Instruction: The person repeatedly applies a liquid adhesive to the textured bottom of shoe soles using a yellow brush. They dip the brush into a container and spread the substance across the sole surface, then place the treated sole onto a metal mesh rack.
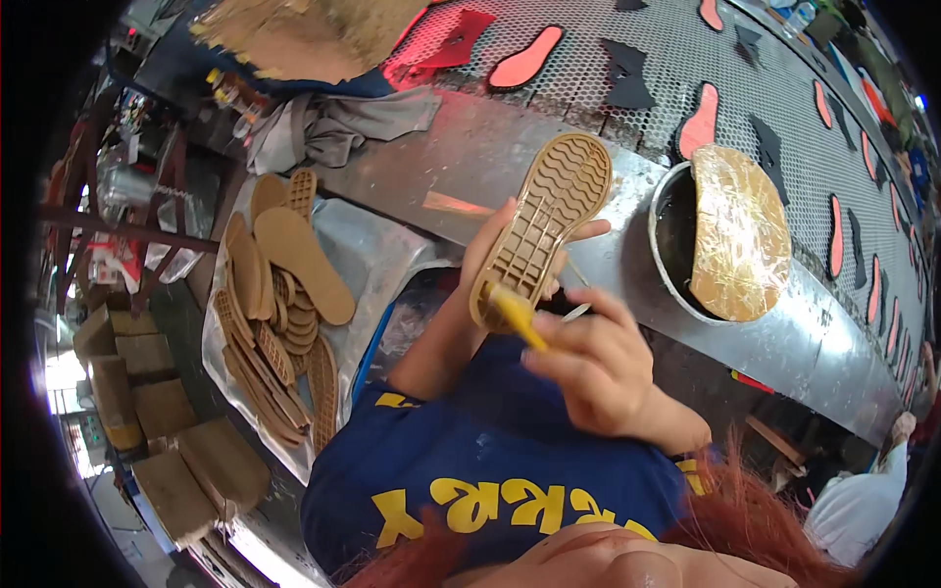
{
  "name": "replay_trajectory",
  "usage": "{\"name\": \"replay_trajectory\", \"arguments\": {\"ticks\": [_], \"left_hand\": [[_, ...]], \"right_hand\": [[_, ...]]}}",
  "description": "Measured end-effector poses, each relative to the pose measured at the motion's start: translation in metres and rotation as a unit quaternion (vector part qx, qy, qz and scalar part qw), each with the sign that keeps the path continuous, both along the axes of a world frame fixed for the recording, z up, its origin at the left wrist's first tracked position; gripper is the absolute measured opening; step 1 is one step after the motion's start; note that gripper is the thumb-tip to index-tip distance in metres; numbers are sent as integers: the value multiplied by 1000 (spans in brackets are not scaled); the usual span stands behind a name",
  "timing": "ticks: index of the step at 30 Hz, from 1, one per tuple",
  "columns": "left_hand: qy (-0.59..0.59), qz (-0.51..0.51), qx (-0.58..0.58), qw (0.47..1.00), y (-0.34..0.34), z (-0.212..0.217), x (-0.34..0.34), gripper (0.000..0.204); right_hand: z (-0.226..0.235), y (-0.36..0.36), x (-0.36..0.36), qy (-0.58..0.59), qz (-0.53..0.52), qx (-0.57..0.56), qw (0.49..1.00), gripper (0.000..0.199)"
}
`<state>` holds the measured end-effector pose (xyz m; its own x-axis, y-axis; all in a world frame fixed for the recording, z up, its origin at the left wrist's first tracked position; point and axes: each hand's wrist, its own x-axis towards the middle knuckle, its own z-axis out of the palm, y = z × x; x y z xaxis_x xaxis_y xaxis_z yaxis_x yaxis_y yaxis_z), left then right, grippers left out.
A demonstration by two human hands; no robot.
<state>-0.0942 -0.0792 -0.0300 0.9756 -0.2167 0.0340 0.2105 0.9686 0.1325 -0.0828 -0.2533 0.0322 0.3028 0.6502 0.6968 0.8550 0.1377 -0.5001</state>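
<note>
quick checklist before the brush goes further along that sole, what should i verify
1. Left hand grips the tan sole from behind, tread facing up: ok.
2. Right hand holds the yellow brush: ok.
3. Brush tip meets the sole's heel end: ok.
4. Coating already on the tread: cannot tell.
5. Round pot beside the sole, half covered by a golden lid: ok.
6. Pile of tan soles lies to the left: ok.
</note>
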Motion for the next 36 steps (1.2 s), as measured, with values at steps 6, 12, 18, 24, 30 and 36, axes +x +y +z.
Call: {"name": "replay_trajectory", "arguments": {"ticks": [6, 12, 18, 24, 30, 36], "left_hand": [[56, 96, 140, 984, -21, 15, -5, 72], [28, 32, 162, 986, -4, -6, -16, 64], [-15, 104, 313, 944, -10, 33, 62, 53], [-33, 301, 384, 872, 46, 92, 218, 53], [-72, 278, 616, 733, 12, 18, 134, 53], [139, 180, 967, 118, 42, -6, -38, 72]], "right_hand": [[-9, -11, 19, 266, 70, 0, 961, 18], [-13, -18, 38, 371, -128, 189, 900, 14], [-21, -60, 54, 290, -281, 368, 837, 16], [-17, -59, 50, 336, -198, 365, 845, 15], [-36, -69, 51, 340, -253, 357, 833, 15], [-54, -83, 63, 318, -270, 322, 850, 17]]}}
